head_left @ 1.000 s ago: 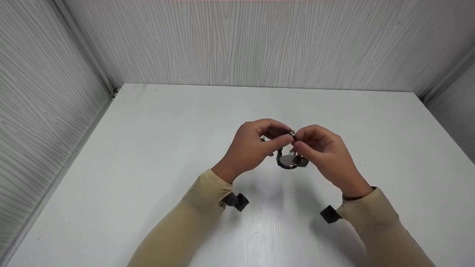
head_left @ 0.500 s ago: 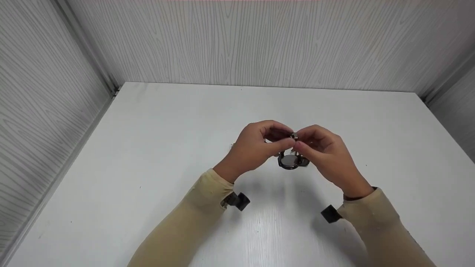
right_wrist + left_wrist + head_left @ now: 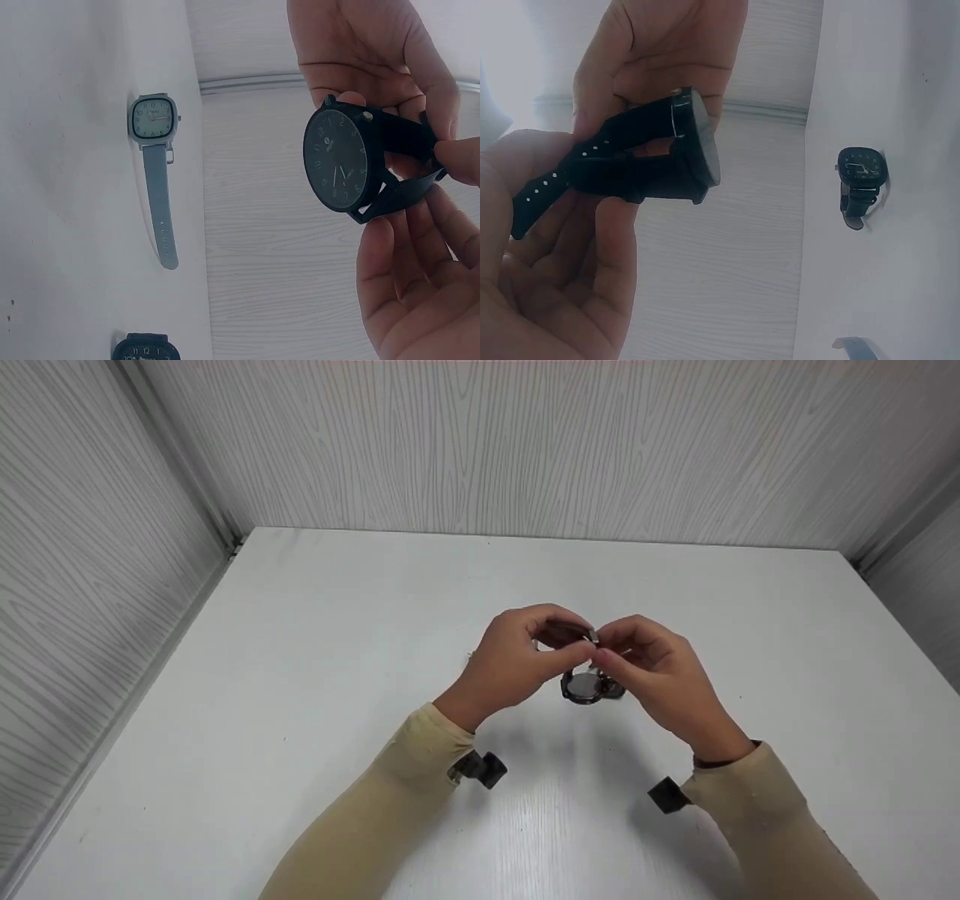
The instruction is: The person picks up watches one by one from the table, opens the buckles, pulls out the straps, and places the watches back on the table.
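In the head view my left hand (image 3: 517, 660) and right hand (image 3: 656, 679) meet over the table, both pinching the strap of a black wristwatch (image 3: 583, 688). Its round case hangs below my fingers, clear of the tabletop. The right wrist view shows the dark dial (image 3: 337, 161) with pale numerals. Seen from the left wrist, the strap (image 3: 637, 176) is looped and its holed end (image 3: 536, 195) sticks out past the fingers. Whether the buckle is fastened is hidden by the fingertips.
On the white table (image 3: 337, 660) lies a square black watch (image 3: 862, 171). A square pale blue watch (image 3: 154, 118) lies there too, its strap stretched out, mostly hidden behind the left hand in the head view. Wood-grain panels (image 3: 480, 450) stand around the back and sides.
My left hand has shifted slightly right toward the right hand. The strap end between the fingertips has turned a little. The right hand stays nearly still.
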Demonstrator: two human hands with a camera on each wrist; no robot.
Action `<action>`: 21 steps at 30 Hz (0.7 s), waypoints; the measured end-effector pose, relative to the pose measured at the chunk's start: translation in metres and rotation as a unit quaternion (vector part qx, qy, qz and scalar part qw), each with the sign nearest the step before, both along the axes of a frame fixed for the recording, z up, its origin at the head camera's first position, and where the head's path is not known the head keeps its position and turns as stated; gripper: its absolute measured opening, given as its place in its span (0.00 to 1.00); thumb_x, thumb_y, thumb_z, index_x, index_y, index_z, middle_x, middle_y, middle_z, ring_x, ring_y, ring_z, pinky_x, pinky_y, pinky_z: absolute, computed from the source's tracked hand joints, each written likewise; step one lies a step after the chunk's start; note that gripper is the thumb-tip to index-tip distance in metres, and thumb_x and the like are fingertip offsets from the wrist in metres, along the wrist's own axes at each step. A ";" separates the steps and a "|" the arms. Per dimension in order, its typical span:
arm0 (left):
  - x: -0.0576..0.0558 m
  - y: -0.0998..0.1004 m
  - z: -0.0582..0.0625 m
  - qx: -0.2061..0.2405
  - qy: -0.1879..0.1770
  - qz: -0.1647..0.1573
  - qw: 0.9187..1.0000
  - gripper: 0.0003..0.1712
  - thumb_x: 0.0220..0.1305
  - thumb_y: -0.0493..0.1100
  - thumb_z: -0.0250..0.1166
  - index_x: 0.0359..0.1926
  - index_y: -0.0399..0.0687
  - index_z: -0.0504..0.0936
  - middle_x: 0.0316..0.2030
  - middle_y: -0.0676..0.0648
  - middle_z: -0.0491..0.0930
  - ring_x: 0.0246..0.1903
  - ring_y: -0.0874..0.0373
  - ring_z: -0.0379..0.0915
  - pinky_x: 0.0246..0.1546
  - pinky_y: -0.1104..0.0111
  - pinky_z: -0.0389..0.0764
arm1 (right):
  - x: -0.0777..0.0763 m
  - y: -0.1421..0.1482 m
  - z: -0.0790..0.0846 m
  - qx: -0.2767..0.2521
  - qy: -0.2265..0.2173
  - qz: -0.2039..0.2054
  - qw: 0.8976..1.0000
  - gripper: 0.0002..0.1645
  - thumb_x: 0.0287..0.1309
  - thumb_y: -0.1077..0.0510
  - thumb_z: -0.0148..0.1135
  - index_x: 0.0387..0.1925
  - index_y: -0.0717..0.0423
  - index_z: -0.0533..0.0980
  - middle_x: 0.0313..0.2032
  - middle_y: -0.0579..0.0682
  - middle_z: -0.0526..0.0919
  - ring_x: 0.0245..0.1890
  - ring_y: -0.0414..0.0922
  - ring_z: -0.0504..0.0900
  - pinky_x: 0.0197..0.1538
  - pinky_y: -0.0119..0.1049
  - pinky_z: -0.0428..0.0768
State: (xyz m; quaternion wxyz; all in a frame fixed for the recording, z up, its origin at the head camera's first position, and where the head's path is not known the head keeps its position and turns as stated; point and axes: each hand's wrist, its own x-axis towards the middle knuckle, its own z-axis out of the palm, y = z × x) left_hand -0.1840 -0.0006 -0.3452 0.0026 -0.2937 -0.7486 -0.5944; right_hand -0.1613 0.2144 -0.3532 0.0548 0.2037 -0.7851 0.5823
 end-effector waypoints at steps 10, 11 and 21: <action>-0.001 0.001 -0.001 0.014 -0.004 0.020 1.000 0.12 0.69 0.46 0.69 0.50 0.47 0.85 0.41 0.54 0.87 0.41 0.59 0.81 0.36 0.66 0.82 | -0.001 0.002 -0.002 -0.016 -0.030 0.016 0.999 0.14 0.70 0.61 0.65 0.53 0.61 0.78 0.47 0.60 0.82 0.45 0.53 0.82 0.51 0.36 0.81; 0.000 0.001 -0.001 0.013 -0.006 0.020 1.000 0.12 0.69 0.46 0.69 0.50 0.47 0.86 0.40 0.54 0.87 0.41 0.59 0.81 0.35 0.66 0.83 | -0.001 0.002 -0.002 -0.020 -0.032 0.016 0.999 0.14 0.70 0.62 0.65 0.54 0.61 0.78 0.48 0.60 0.82 0.46 0.53 0.82 0.52 0.37 0.81; -0.002 0.002 -0.004 -0.001 -0.023 0.003 1.000 0.13 0.69 0.47 0.70 0.50 0.48 0.86 0.39 0.54 0.87 0.40 0.58 0.81 0.36 0.65 0.84 | 0.000 0.001 -0.001 0.013 -0.030 -0.005 0.999 0.11 0.68 0.58 0.68 0.45 0.62 0.80 0.39 0.55 0.84 0.39 0.47 0.82 0.44 0.34 0.81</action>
